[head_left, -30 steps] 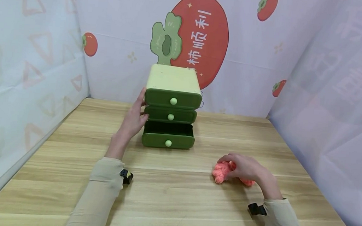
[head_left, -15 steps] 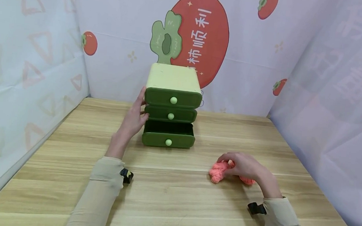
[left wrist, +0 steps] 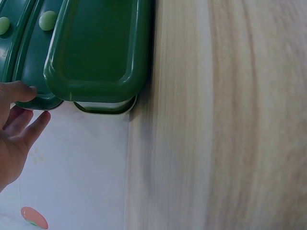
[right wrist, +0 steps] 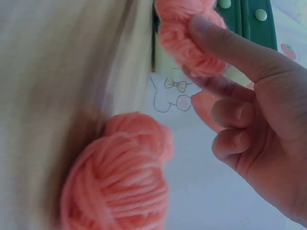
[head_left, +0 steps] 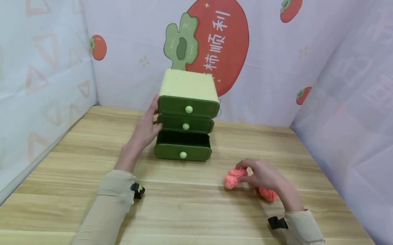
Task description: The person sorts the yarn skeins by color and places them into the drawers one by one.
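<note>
A three-drawer box with a pale green top stands at the back, its bottom drawer pulled out. My left hand holds the box's left side, thumb by the middle drawer and fingers behind its edge. Between thumb and fingers, my right hand pinches a coral skein of yarn. Another coral skein lies on the table beneath that hand, partly hidden by it in the head view.
The wooden table runs back to a white cloth wall printed with tomatoes. Cloth sides stand at left and right. The top drawer is closed.
The right hand has lifted the pinched skein and moved it a little left and toward the box, apart from the other skein. My left hand stays put on the box.
</note>
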`<state>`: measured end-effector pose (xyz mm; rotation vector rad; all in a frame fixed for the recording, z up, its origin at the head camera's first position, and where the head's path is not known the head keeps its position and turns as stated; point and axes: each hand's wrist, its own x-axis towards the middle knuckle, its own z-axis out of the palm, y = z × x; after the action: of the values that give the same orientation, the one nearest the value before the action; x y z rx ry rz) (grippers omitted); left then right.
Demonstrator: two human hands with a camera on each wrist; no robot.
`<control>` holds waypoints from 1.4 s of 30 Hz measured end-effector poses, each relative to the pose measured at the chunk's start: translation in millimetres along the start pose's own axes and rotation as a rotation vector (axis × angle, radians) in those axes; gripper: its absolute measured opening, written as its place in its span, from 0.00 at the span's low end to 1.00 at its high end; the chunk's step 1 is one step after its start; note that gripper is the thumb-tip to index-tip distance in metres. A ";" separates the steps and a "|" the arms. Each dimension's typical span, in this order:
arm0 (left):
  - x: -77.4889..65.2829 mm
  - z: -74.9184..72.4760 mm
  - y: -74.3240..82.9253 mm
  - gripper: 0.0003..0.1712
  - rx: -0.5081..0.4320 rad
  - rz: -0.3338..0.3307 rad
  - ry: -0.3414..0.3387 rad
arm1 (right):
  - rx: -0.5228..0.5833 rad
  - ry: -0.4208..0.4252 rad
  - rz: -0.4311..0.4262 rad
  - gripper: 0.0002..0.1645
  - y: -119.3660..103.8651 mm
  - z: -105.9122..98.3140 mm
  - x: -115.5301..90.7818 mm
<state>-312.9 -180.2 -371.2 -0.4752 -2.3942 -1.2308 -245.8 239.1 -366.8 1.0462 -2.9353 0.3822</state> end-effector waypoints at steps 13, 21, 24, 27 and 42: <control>-1.0 0.6 -1.1 0.59 0.011 0.003 0.003 | -0.079 0.170 -0.026 0.20 -18.7 -15.4 37.8; -0.6 -0.8 -1.0 0.58 0.004 0.000 0.003 | -0.079 0.173 -0.047 0.20 -39.1 -19.0 75.9; -0.9 -1.1 -0.2 0.58 0.002 0.000 0.004 | -0.080 0.189 -0.057 0.19 -46.6 -18.6 90.4; -1.2 -0.2 -0.2 0.58 0.006 -0.002 0.004 | -0.094 0.219 -0.072 0.18 -52.4 -14.9 104.1; -0.3 1.5 -2.0 0.58 0.001 0.005 0.011 | -0.088 0.257 -0.067 0.15 -69.1 7.9 145.8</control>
<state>-313.8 -180.1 -373.5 -0.4725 -2.3832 -1.2266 -315.5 94.7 -346.6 0.9987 -2.6588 0.3531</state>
